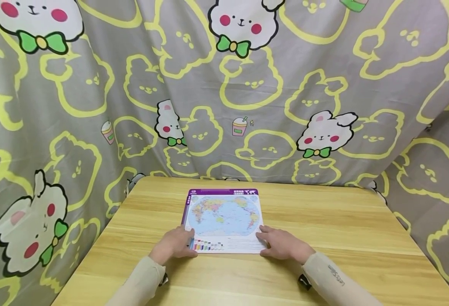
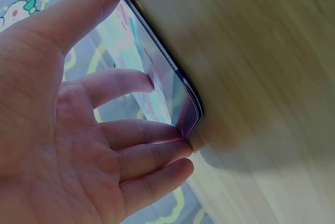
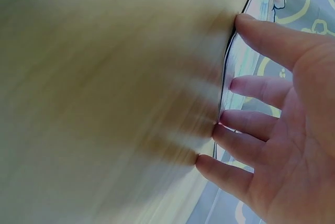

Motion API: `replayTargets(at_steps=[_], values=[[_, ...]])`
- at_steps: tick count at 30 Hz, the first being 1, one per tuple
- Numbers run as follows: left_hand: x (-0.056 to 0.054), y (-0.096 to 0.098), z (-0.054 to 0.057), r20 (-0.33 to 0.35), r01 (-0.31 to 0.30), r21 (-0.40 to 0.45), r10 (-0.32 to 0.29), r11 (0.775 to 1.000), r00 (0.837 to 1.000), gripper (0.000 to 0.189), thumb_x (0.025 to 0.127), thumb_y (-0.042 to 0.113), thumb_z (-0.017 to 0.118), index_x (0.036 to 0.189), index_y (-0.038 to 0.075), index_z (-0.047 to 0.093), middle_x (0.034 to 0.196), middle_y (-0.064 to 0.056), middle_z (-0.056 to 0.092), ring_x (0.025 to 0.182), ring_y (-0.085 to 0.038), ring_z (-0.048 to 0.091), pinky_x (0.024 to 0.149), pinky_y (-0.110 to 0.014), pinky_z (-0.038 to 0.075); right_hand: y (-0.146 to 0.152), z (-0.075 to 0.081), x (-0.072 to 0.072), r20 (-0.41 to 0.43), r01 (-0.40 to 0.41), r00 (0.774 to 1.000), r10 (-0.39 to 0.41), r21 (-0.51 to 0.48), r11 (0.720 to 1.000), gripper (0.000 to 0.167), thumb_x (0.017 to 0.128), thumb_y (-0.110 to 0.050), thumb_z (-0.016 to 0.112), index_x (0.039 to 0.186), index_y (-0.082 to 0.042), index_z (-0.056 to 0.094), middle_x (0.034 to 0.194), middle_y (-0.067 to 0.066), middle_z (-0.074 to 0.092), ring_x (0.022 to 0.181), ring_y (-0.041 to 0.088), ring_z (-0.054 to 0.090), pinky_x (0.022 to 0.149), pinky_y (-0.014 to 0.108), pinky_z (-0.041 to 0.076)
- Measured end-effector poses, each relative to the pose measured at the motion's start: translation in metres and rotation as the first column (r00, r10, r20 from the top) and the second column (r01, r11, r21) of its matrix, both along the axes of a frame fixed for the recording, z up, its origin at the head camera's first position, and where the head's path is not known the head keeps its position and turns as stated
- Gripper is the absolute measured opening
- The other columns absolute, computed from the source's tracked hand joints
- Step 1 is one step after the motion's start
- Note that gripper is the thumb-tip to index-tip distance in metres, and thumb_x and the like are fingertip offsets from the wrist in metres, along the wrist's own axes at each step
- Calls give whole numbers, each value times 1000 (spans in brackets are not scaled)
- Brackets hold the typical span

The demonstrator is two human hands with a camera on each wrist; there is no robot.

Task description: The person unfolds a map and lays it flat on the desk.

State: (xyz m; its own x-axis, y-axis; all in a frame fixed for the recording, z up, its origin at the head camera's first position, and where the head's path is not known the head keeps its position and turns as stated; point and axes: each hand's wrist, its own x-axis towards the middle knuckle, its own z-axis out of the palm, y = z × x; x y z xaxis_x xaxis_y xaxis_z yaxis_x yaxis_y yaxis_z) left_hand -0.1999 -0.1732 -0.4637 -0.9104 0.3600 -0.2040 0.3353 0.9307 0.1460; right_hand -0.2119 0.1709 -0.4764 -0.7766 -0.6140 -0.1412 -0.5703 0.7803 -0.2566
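Note:
A flat world map board with a purple top border lies on the wooden table, its lower part marked with small coloured pictures and text. At its lower left corner is my left hand, index fingertip on the printed face and other fingertips along the side edge. In the left wrist view the board's dark rounded corner shows by the fingertips. My right hand touches the opposite side near the lower right corner, fingers loosely extended. The right wrist view shows its fingertips along the thin board edge.
The light wooden table extends around the board on all sides. A grey curtain printed with rabbits and yellow outlines hangs behind the table and along both sides.

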Motion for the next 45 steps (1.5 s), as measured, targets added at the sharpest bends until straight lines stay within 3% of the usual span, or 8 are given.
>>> replayTargets(at_steps=[12, 30, 45], values=[[1, 14, 0, -19, 21, -8, -21, 1000, 1000, 74, 76, 45, 76, 128, -2, 55, 125, -24, 54, 108, -35, 54, 95, -49, 44, 14, 1, 3, 17, 27, 1000, -26, -26, 999, 57, 86, -33, 69, 132, -3, 54, 141, 21, 43, 126, 37, 44, 101, 50, 38], [-4, 43, -4, -84, 99, -65, -104, 993, 991, 74, 75, 51, 73, 126, -1, 57, 114, -23, 59, 103, -33, 57, 86, -45, 49, 47, 1, 5, 27, 48, 999, -47, -28, 998, 58, 85, -32, 70, 131, 0, 54, 140, 23, 43, 125, 38, 45, 100, 51, 38], [-5, 54, -3, -71, 93, -93, -100, 991, 992, 76, 75, 53, 73, 129, 2, 56, 118, -22, 59, 103, -31, 57, 86, -43, 50, 58, 2, 5, 44, 75, 996, -75, -13, 997, 58, 85, -34, 69, 132, -3, 55, 141, 21, 43, 125, 38, 45, 101, 52, 38]])
